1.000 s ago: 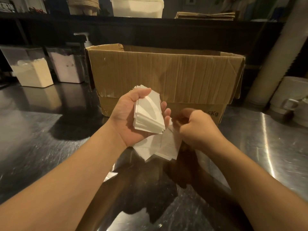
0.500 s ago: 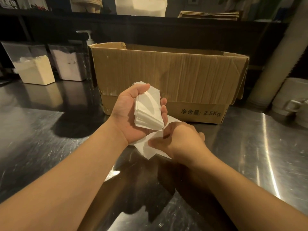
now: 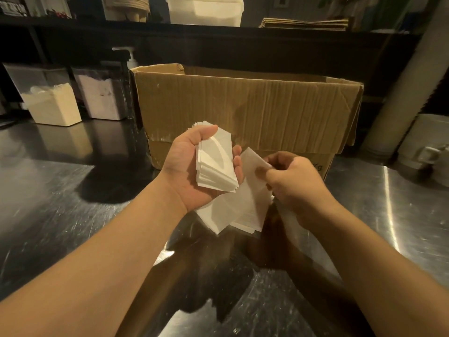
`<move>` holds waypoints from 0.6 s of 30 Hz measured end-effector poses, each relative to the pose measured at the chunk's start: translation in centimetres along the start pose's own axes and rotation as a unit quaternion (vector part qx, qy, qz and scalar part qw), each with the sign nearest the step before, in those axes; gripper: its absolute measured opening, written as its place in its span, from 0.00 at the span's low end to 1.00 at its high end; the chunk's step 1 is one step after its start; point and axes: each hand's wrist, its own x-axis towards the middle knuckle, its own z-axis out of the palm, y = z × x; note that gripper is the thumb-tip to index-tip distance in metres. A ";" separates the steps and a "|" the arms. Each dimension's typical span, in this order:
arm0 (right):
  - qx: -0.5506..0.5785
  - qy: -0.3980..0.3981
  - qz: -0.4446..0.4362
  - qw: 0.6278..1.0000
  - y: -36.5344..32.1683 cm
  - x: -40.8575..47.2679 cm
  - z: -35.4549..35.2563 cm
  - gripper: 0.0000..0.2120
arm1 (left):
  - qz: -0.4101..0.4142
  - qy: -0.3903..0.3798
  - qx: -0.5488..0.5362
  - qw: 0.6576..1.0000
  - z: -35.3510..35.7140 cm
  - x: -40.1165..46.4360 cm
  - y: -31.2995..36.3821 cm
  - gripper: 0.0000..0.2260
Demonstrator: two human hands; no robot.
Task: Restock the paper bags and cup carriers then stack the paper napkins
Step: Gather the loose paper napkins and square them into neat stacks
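In the head view, the left hand [image 3: 194, 171] is turned palm up above the steel desk [image 3: 53, 190], with a neat stack of napkins [image 3: 216, 164] lying in it. The thumb curls over the far left corner of the stack and the fingers [image 3: 237, 154] curl up along its right edge, so the stack is gripped between them. Just right of it, the right hand [image 3: 291, 181] pinches a single napkin [image 3: 250, 159] between thumb and fingers; the sheet stands up tilted, its far corner close beside the left hand's fingertips. Below both hands a loose pile of napkins [image 3: 233, 210] lies fanned on the desk, partly hidden by the left palm and the right wrist.

Behind the hands, toward the far side, stands an open cardboard box [image 3: 243, 103] with creased walls and a printed mark partly covered by the right hand. What lies inside it cannot be seen. To the far left sit two clear containers [image 3: 51, 103] holding pale powder, with a pump bottle [image 3: 131, 59] just behind the box's left corner. At the far right stand a pale column [image 3: 408, 79] and a white jug [image 3: 427, 142]. On the dark shelf at the far edge rest a white tub [image 3: 204, 10] and a flat stack of brown paper bags [image 3: 303, 23].
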 end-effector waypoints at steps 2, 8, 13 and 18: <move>0.074 -0.017 0.014 0.997 -0.5 0.0 -0.9 0.01 | 0.009 0.003 0.008 1.000 -0.1 0.0 0.1 0.24; 0.284 -0.210 0.021 0.935 -2.0 -0.7 -3.9 0.11 | 0.046 0.031 0.080 0.995 0.2 0.0 -0.1 0.17; 0.279 -0.193 -0.021 0.941 -1.9 -1.1 -2.8 0.07 | -0.007 -0.049 0.134 0.990 0.5 0.1 -1.0 0.20; 0.283 -0.125 -0.025 0.951 -1.5 -0.9 -2.2 0.09 | -0.041 -0.105 0.125 0.986 0.1 0.8 -1.6 0.25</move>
